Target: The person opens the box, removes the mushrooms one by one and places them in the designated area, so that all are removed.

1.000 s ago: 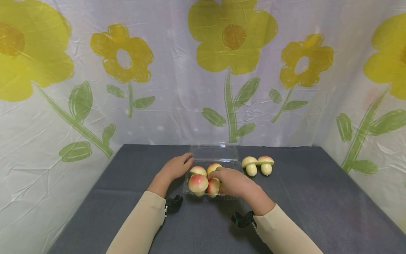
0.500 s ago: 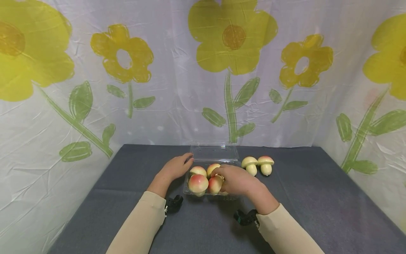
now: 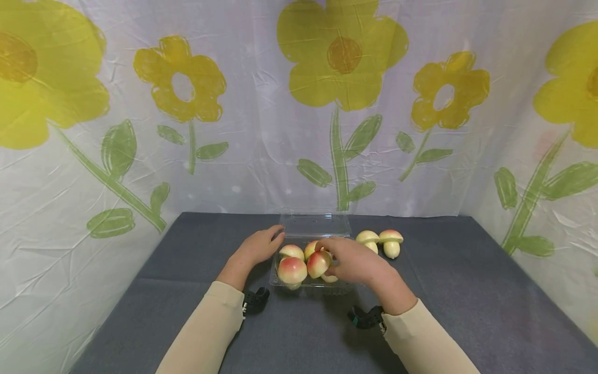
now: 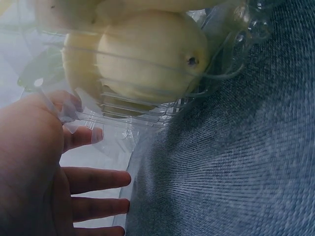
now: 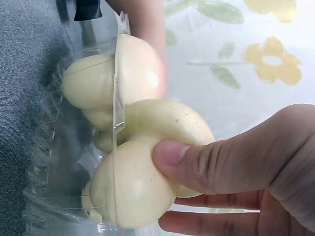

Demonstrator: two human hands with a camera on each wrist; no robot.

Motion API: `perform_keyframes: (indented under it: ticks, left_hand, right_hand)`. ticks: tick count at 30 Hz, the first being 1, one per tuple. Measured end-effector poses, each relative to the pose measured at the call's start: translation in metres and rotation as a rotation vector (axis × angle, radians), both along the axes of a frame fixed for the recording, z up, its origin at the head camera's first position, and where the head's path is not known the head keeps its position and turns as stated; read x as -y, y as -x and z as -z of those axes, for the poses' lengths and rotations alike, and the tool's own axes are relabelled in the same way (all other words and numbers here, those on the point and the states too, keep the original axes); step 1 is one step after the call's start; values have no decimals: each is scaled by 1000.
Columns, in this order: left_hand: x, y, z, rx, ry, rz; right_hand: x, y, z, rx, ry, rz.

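My right hand [image 3: 357, 262] grips a toy mushroom [image 3: 318, 264] with a red-and-cream cap, over the front of a clear plastic clamshell box [image 5: 118, 88]. In the right wrist view the thumb presses on its pale surface [image 5: 135, 184], with fingers behind it. The mushroom is tilted, its cap toward the left. Beside it in the box are a front-left mushroom [image 3: 291, 268], another behind it [image 3: 291, 251], and one at the back [image 3: 311, 248], partly hidden by my right hand. My left hand [image 3: 257, 246] is at the box's left side, fingers extended, thumb at the plastic edge.
The box's hinged lid [image 3: 315, 226] is folded back toward the curtain [image 3: 261, 156]. Two more toy mushrooms, a nearer-left one [image 3: 367, 238] and a right one [image 3: 391, 241], stand to the right of the box on the dark grey tablecloth [image 3: 448, 291].
My right hand has moved slightly right and up with the mushroom, whose cap has turned and tilted. The left hand and the other mushrooms keep their places.
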State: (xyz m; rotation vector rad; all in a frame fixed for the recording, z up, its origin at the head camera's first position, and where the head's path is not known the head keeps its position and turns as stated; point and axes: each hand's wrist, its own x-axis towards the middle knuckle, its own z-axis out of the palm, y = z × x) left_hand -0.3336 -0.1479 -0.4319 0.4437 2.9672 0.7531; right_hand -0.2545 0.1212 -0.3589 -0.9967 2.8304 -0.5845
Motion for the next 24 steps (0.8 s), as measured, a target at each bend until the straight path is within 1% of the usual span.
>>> perform_keyframes:
  ticks: [7,19,24]
  left_hand:
    - [1,1,0,0,-4,6]
    - [1,0,0,10,-2,8]
    - [0,0,0,17,-1,2]
  right_hand:
    - [-2,-2,-3,-63,-1,-3]
    - [-7,-6,-8,-114,32,22]
    - [-10,-5,-11,-117,54,24]
